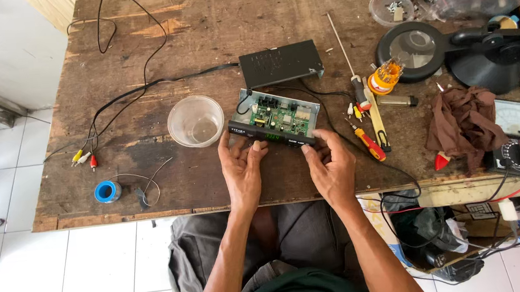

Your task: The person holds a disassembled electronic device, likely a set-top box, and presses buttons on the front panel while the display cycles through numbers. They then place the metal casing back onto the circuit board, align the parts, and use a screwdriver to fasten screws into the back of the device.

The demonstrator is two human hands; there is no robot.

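An opened set-top box point(275, 120) with a green circuit board showing lies on the worn wooden table point(199, 37). My left hand point(242, 168) touches the left end of its black front panel with its fingertips. My right hand point(330, 164) holds the front panel's right end, fingers curled at the corner. The box's black metal cover point(279, 63) lies just behind it. A black cable runs from the box off to the left.
A clear plastic cup point(196, 121) stands left of the box. Screwdrivers point(369, 144) and a bit holder point(385, 77) lie to its right, then a brown rag point(464, 123), a multimeter point(518, 137) and a magnifier lamp point(417, 48). A solder spool point(106, 192) sits near the front left edge.
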